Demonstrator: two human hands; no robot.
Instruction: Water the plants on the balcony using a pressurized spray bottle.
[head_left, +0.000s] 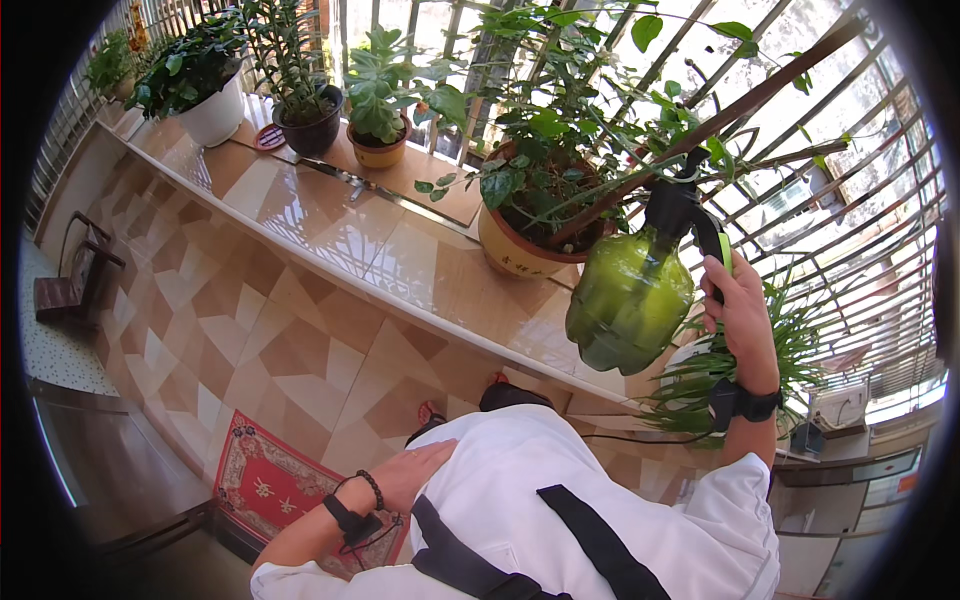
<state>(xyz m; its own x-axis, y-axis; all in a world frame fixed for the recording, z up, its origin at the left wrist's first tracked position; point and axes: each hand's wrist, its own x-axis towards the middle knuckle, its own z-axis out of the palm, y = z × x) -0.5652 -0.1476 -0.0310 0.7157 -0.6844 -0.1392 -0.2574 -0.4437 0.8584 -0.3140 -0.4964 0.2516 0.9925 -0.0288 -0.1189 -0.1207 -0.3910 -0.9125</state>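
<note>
My right hand (735, 307) is wrapped around the black and light-green handle of a pressure spray bottle (634, 304). Its green translucent body hangs over the tiled ledge, and its black nozzle head is up among leaves and stems. Just left of the bottle stands a large yellow planter (517, 247) with a leafy climbing plant (551, 127). A brown pole (720, 120) slants from its soil up towards the window bars. My left hand (409, 469) lies flat against my white shirt (517, 450) and holds nothing; its fingertips are hard to make out.
Along the ledge (322, 232) stand a small yellow succulent pot (379, 154), a dark pot (309, 127) and a white pot (217, 112). Strap-leaved greenery (787, 337) grows behind my right forearm. A red mat (277, 487) and a wooden stool (79, 281) are on the floor.
</note>
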